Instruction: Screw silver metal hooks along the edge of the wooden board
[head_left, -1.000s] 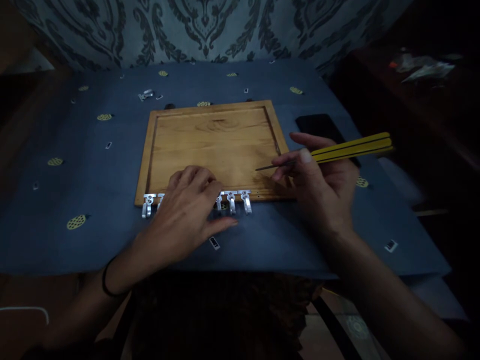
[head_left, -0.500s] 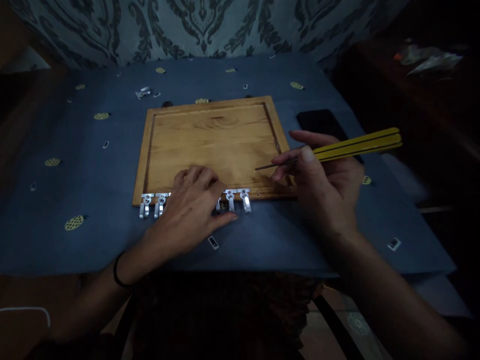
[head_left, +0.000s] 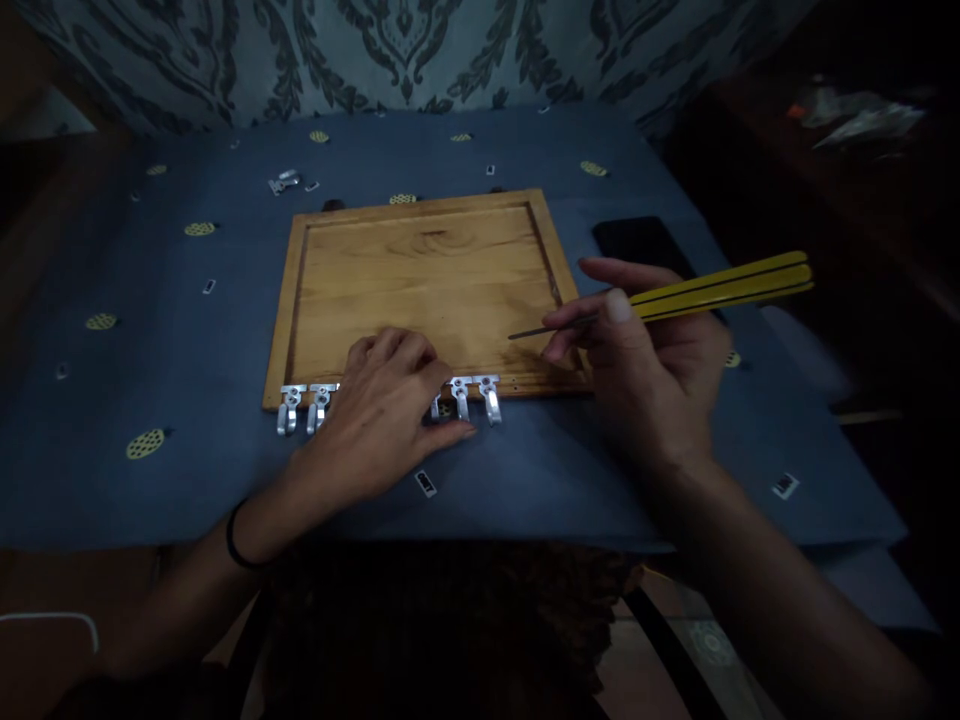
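In front of me lies a framed wooden board (head_left: 420, 270) with several silver metal hooks (head_left: 487, 395) along its near edge. Over that edge is my left hand (head_left: 390, 400), its bent fingers on the wood and its thumb on the near side, closed on the board and covering the middle of the hook row. A screwdriver with a yellow handle (head_left: 720, 287) and thin dark shaft is held in my right hand (head_left: 652, 370), above the board's right side. Its tip points left over the wood, near small holes in the edge right of the last hook.
A blue patterned cloth (head_left: 187, 400) covers the table. Loose metal hooks (head_left: 285, 182) lie at the back left. Behind my right hand is a dark phone-like object (head_left: 641, 245). A patterned curtain (head_left: 405, 50) hangs behind, and crumpled clear plastic (head_left: 862, 120) sits far right.
The screwdriver's handle end has shifted very slightly to the right. Both hands otherwise keep their places, and the whole view has moved a little.
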